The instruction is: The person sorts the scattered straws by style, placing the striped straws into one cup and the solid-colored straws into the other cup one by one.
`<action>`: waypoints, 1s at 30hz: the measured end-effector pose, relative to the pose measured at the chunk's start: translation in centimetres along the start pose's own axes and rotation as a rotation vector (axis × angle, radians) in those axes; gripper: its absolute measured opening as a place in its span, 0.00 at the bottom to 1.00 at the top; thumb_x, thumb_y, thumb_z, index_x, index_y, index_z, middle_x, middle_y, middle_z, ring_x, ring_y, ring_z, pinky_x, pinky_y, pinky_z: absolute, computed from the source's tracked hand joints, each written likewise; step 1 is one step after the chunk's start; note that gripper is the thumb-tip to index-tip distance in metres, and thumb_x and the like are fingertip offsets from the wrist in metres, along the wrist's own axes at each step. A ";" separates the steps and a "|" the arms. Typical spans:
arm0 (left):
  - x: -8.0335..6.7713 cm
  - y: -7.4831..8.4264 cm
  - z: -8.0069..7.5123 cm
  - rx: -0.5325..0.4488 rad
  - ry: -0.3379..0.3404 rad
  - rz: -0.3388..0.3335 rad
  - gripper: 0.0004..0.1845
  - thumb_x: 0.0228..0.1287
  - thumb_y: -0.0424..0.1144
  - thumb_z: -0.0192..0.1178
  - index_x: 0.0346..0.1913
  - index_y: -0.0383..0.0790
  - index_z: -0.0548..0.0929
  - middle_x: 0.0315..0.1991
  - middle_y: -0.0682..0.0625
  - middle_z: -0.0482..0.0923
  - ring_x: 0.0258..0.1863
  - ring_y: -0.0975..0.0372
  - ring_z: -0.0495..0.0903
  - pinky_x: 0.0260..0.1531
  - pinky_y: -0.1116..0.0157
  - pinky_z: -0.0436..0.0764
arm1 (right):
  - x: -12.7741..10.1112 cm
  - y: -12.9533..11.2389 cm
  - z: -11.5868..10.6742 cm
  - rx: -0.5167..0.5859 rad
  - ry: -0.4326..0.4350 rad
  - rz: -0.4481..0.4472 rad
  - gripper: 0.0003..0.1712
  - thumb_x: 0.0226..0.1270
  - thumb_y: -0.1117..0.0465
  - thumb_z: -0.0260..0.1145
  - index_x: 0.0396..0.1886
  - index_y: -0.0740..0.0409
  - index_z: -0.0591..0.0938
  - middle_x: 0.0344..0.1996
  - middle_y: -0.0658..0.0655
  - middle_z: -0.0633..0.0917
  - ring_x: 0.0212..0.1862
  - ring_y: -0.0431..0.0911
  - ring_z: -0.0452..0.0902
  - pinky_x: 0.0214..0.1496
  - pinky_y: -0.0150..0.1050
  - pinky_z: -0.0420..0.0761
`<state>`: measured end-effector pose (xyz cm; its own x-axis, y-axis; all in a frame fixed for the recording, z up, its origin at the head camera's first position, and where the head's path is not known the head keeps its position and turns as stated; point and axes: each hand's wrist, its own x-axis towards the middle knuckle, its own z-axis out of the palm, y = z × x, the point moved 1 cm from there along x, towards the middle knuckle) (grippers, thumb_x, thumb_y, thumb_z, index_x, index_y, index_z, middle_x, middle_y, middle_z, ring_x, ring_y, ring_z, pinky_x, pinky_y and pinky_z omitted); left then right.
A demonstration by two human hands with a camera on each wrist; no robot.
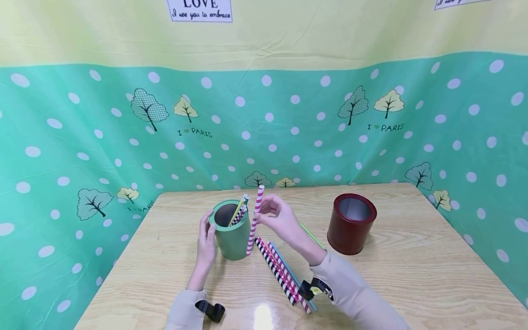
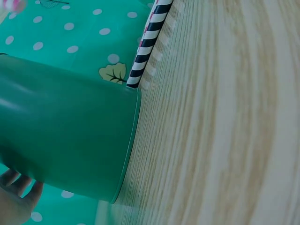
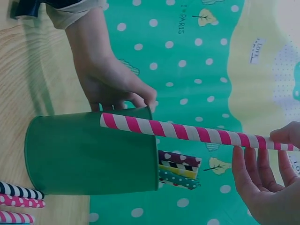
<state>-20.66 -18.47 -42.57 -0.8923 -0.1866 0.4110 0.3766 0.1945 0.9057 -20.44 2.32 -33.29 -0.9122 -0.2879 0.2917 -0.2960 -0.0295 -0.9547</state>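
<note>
Pink-and-white striped paper straw (image 1: 254, 219) is pinched near its top by right hand (image 1: 277, 219) fingertips, centre frame, beside green cylindrical tin (image 1: 231, 229). Left hand (image 1: 205, 243) cups the tin's left wall, fingers curved round it. Straw's upper end is cut off in right wrist view. Long axis near upright, top tilted slightly right.

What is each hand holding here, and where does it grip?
The right hand pinches a pink-striped straw near its top end. The left hand grips the green cup by its side, near the rim.
</note>
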 end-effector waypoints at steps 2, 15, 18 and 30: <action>0.0 0.0 0.0 0.001 0.000 -0.001 0.21 0.66 0.31 0.38 0.62 0.31 0.57 0.60 0.34 0.60 0.61 0.47 0.58 0.61 0.51 0.54 | 0.2 -0.3 -0.1 0.027 0.007 -0.023 0.15 0.50 0.73 0.61 0.40 0.66 0.72 0.32 0.58 0.78 0.36 0.45 0.76 0.41 0.38 0.78; 0.0 0.1 0.1 0.007 0.013 -0.001 0.21 0.66 0.31 0.39 0.61 0.31 0.58 0.60 0.33 0.60 0.61 0.47 0.58 0.60 0.50 0.54 | 1.0 -1.6 -0.1 0.143 0.106 -0.086 0.15 0.52 0.75 0.60 0.41 0.69 0.70 0.34 0.61 0.78 0.36 0.42 0.75 0.42 0.38 0.78; 0.0 0.1 0.1 0.004 0.012 -0.005 0.21 0.65 0.31 0.39 0.61 0.31 0.58 0.60 0.34 0.61 0.61 0.48 0.58 0.61 0.58 0.56 | 1.2 -1.8 0.1 0.145 0.128 -0.095 0.15 0.53 0.74 0.61 0.41 0.68 0.71 0.35 0.60 0.78 0.37 0.43 0.75 0.43 0.38 0.78; 0.0 0.1 0.0 0.017 0.005 -0.021 0.21 0.66 0.32 0.38 0.62 0.32 0.58 0.61 0.36 0.61 0.61 0.51 0.59 0.59 0.65 0.57 | 1.7 -1.5 1.1 0.177 0.170 -0.153 0.14 0.51 0.75 0.62 0.39 0.70 0.72 0.34 0.59 0.79 0.37 0.40 0.75 0.44 0.38 0.78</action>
<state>-20.64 -18.48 -42.49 -0.8987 -0.1952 0.3928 0.3537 0.2070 0.9121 -21.21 0.87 -31.39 -0.8994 -0.1034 0.4247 -0.3936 -0.2310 -0.8898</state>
